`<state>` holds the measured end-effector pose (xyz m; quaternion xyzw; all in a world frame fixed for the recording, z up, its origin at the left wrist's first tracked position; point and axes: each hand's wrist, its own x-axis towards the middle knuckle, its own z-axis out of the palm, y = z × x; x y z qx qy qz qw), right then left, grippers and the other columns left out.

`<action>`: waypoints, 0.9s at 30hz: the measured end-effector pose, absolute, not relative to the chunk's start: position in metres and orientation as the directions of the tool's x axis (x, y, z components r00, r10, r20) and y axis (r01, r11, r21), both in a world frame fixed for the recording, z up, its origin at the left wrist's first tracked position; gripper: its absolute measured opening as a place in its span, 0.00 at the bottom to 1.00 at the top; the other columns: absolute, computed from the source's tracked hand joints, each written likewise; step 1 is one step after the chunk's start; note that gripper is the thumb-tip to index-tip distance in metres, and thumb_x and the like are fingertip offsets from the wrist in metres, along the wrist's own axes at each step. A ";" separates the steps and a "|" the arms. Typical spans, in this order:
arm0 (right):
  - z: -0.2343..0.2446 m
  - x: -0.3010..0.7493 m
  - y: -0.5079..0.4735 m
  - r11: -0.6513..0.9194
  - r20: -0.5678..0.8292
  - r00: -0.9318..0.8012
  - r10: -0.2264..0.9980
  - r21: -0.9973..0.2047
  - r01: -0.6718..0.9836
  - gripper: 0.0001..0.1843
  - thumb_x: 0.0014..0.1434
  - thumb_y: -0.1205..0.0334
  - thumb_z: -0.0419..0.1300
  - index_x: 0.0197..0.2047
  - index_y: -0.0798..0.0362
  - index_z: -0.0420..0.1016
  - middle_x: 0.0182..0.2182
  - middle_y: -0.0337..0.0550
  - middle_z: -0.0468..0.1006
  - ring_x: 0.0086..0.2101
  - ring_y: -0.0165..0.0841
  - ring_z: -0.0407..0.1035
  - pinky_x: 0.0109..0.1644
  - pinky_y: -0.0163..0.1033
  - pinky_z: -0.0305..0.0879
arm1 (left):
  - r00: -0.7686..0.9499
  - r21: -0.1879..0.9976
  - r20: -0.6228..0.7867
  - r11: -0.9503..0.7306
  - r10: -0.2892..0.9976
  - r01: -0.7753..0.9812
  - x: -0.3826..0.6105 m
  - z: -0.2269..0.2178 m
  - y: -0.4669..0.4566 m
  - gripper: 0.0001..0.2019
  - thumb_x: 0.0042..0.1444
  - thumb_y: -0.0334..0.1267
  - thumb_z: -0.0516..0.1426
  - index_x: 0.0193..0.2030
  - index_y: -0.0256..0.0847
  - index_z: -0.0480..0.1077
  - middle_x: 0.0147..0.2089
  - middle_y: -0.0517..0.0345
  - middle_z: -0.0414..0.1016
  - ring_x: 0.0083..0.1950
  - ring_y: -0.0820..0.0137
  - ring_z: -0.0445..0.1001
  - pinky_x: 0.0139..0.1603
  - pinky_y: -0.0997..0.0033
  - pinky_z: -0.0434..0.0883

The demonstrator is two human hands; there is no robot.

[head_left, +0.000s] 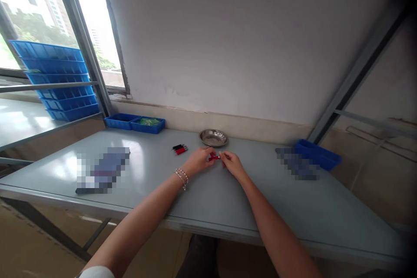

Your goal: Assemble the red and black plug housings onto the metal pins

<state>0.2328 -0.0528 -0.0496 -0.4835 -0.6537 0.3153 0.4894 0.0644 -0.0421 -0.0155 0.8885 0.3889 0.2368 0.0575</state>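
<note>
A small red, pen-like thing with a silvery end [214,157] is held between both hands over the middle of the table. My left hand [198,161], with beaded bracelets at the wrist, pinches its left part. Fingertips of my right hand [232,164] close on its right end; some red also shows just under them. Just left of my left hand lie several similar pieces, black ones [177,147] behind red ones [181,151], with silvery ends. Beyond the hands stands a round shallow metal dish [213,137]. What the dish holds, if anything, is hard to make out.
The grey table [208,204] meets a wall at the back. Two blue bins [148,126] sit at back left, one with green plastic bags. Another blue bin [319,154] stands at right. Blurred-out items [109,167] lie at both sides. Stacked blue crates [65,82] stand left.
</note>
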 end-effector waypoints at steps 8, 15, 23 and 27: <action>-0.050 0.238 -0.051 0.318 0.306 -0.088 0.948 -0.905 0.282 0.26 0.51 0.39 0.52 0.24 0.55 0.72 0.13 0.33 0.62 0.17 0.26 0.55 0.21 0.33 0.51 | 0.592 0.231 0.382 -0.694 0.710 0.682 0.073 -0.021 -0.049 0.08 0.53 0.37 0.54 0.40 0.40 0.68 0.40 0.56 0.73 0.38 0.70 0.71 0.39 0.72 0.66; -0.052 0.237 -0.049 0.225 0.238 0.055 0.970 -0.957 0.181 0.28 0.47 0.35 0.54 0.17 0.54 0.66 0.11 0.34 0.61 0.16 0.26 0.54 0.19 0.33 0.50 | 0.575 0.201 0.446 -0.703 0.685 0.682 0.073 -0.020 -0.052 0.13 0.58 0.43 0.50 0.45 0.40 0.67 0.46 0.52 0.68 0.42 0.67 0.70 0.43 0.68 0.67; -0.050 0.235 -0.051 0.200 0.226 0.132 0.965 -0.962 0.186 0.30 0.46 0.33 0.52 0.14 0.52 0.61 0.10 0.34 0.59 0.15 0.26 0.53 0.18 0.33 0.49 | 0.489 0.234 0.406 -0.605 0.772 0.761 0.069 -0.019 -0.050 0.17 0.60 0.49 0.46 0.46 0.41 0.67 0.45 0.51 0.70 0.42 0.66 0.71 0.41 0.68 0.66; -0.050 0.235 -0.051 0.188 0.222 0.160 0.962 -0.962 0.199 0.30 0.47 0.33 0.51 0.14 0.51 0.59 0.10 0.34 0.59 0.14 0.26 0.53 0.19 0.34 0.49 | 0.519 0.215 0.395 -0.626 0.758 0.750 0.068 -0.019 -0.048 0.18 0.62 0.49 0.44 0.41 0.41 0.69 0.40 0.53 0.72 0.39 0.66 0.71 0.37 0.69 0.64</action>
